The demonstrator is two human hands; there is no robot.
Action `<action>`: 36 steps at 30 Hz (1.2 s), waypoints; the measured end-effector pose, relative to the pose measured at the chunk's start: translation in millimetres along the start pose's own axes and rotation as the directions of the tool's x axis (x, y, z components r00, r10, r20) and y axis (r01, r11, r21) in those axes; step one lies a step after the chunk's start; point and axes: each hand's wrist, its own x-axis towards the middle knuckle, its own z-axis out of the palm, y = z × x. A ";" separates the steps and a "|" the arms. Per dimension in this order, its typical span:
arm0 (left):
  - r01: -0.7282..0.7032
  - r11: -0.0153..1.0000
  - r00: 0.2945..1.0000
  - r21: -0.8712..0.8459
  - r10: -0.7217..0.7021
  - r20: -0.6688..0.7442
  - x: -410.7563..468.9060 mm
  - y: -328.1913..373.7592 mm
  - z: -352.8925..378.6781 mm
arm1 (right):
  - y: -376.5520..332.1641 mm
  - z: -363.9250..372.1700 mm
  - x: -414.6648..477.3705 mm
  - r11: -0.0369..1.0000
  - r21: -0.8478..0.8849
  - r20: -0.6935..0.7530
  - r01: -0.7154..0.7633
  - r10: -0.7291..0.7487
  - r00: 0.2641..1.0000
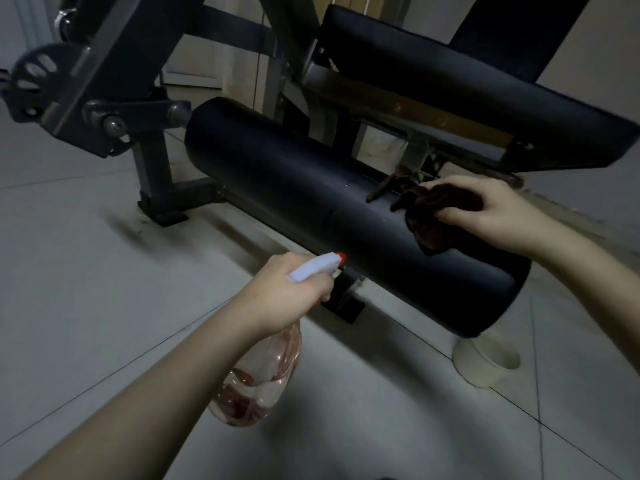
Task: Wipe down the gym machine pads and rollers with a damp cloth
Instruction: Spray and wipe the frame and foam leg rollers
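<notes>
A long black padded roller (311, 188) of the gym machine runs from upper left to lower right across the middle. My right hand (491, 213) grips a dark brown cloth (433, 223) and holds it against the roller's right part. My left hand (287, 292) grips a clear spray bottle (256, 375) with a white trigger head and red nozzle tip, which points at the roller's near side. A black flat pad (467, 84) sits above and behind the roller.
Grey steel frame (104, 98) of the machine stands at the upper left, with its foot on the pale tiled floor (86, 289). A cream round tub (485, 362) sits on the floor under the roller's right end.
</notes>
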 end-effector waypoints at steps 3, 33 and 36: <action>-0.023 1.000 0.998 0.017 0.023 0.053 -3.6 6.3 7.3 | 1.3 -1.2 -2.9 0.999 0.012 -0.044 -0.041 0.042 0.998; 0.042 0.998 0.940 -0.037 -0.052 -0.338 -7.5 18.5 3.7 | -6.2 10.4 -62.2 0.935 -0.282 -0.344 -0.215 0.111 0.933; 0.033 0.999 0.932 -0.028 -0.041 -0.361 -7.8 15.9 -0.1 | -6.3 24.6 -78.0 0.916 -0.340 -0.408 -0.211 0.058 0.911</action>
